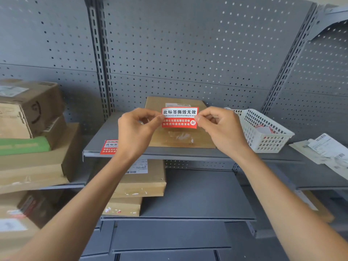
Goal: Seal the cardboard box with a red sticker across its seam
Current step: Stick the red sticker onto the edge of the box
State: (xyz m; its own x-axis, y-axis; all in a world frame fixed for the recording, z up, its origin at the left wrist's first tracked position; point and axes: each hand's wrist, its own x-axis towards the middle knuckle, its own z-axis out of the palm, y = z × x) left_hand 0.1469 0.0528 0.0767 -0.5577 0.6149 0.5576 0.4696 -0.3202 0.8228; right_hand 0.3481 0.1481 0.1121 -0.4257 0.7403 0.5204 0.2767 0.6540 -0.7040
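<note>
At frame centre the left hand [138, 127] and right hand [219, 125] each pinch an end of the red sticker [179, 117], held above the cardboard box [180, 136] on the shelf [105, 136] — uneven lowering could crease it or miss the seam.

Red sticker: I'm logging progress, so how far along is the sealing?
Done: the cardboard box lies flat on the shelf. In hand: the left hand and right hand each pinch an end of the red sticker above the box. Left: pressing it down across the seam.
</note>
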